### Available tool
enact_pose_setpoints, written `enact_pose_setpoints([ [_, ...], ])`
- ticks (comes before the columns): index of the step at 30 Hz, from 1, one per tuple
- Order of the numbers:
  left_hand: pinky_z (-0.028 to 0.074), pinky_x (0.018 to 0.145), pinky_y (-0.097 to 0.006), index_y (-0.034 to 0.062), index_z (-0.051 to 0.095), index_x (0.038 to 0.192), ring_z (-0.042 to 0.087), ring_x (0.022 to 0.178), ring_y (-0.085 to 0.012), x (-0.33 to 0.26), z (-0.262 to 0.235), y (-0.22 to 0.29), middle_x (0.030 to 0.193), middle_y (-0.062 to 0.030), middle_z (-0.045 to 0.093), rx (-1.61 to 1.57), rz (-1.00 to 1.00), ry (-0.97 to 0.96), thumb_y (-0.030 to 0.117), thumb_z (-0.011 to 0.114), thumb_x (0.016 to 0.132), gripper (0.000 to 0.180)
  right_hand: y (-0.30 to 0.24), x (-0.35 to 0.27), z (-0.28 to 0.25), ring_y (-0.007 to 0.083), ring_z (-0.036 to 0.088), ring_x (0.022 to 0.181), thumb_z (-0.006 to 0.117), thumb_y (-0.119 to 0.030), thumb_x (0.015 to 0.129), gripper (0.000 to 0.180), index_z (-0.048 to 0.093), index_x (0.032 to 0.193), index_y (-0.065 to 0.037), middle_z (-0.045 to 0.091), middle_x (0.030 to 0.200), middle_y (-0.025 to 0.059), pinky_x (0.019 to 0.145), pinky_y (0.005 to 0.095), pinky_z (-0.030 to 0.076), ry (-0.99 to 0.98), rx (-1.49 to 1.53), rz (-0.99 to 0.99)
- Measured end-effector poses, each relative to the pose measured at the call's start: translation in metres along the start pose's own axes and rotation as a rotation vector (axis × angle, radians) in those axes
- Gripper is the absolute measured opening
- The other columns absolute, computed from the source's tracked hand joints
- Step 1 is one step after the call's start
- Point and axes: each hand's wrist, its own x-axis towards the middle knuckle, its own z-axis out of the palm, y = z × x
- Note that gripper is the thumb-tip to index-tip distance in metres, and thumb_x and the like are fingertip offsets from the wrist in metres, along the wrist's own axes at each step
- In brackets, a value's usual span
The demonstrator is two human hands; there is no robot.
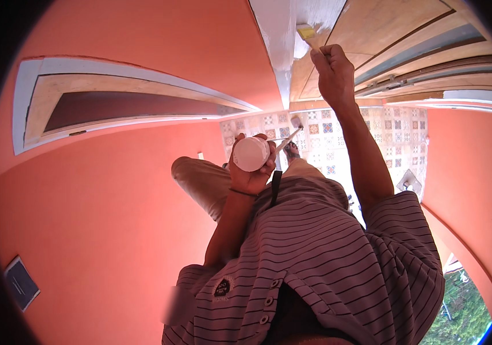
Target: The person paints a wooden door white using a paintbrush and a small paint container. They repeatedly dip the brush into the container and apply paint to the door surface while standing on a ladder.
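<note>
My right hand (336,77), raised at the upper middle, grips the handle of a paintbrush (307,33). The brush's yellowish head lies at the white-painted strip of a door frame (276,26), next to bare wood with streaks of white. Lower down, in front of my body, my left hand (250,181) is wrapped round a small round container (251,154) with a pale, whitish top surface. Whether that surface is paint or a lid, I cannot tell.
A brown wooden door (384,34) fills the upper right. Orange walls (113,201) stand on both sides, with a white-framed opening (136,95) at left. Below lies a patterned tile floor (315,127), with a pale stick-like tool (291,137) near my foot.
</note>
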Motion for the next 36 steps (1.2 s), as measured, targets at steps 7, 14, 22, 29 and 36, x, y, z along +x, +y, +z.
enact_pose_setpoints([
  [7,0.056,0.059,-0.033,-0.0021,0.065,0.124,0.064,0.078,-0.0326,0.002,0.003,-0.003,0.105,-0.027,0.065,0.012,0.011,-0.019,0.056,0.045,0.109,0.063,-0.06,-0.012,-0.016,0.0245,0.069,0.065,0.063,-0.027,0.107,0.032,0.056,0.116,0.002,0.073,0.081,0.0138,0.066,0.037,0.055,0.204,0.155,-0.315],
  [14,0.057,0.06,-0.033,-0.0024,0.065,0.123,0.064,0.077,-0.0318,0.0,0.003,-0.003,0.104,-0.0268,0.066,0.019,0.015,-0.003,0.056,0.045,0.109,0.063,0.021,-0.008,0.017,0.0382,0.072,0.071,0.06,-0.028,0.108,0.026,0.055,0.112,-0.003,0.07,0.078,0.0205,0.064,0.0486,0.053,-0.066,-0.373,-0.078],
  [22,0.057,0.061,-0.034,-0.0022,0.063,0.125,0.066,0.077,-0.033,-0.006,-0.003,0.002,0.105,-0.0272,0.066,-0.004,0.031,-0.004,0.056,0.046,0.109,0.063,0.06,-0.045,0.005,0.0438,0.073,0.074,0.055,-0.031,0.109,0.03,0.054,0.117,-0.002,0.074,0.085,0.0219,0.068,0.0539,0.055,0.059,-0.24,-0.078],
  [29,0.056,0.06,-0.034,-0.0023,0.063,0.124,0.065,0.078,-0.0326,0.0,0.005,-0.003,0.104,-0.0266,0.066,0.016,-0.008,-0.008,0.055,0.045,0.109,0.062,0.072,0.0,0.021,0.0472,0.073,0.078,0.05,-0.03,0.111,0.028,0.046,0.122,-0.005,0.074,0.09,0.0251,0.07,0.0579,0.055,0.098,-0.433,-0.122],
  [36,0.054,0.059,-0.033,-0.0026,0.062,0.124,0.064,0.078,-0.0317,-0.006,0.0,-0.005,0.105,-0.0264,0.065,0.034,0.02,-0.016,0.055,0.044,0.11,0.062,0.127,-0.011,0.046,0.052,0.071,0.085,0.052,-0.033,0.109,0.029,0.046,0.117,-0.006,0.073,0.089,0.0288,0.078,0.0632,0.052,-0.051,-0.488,0.143],
])
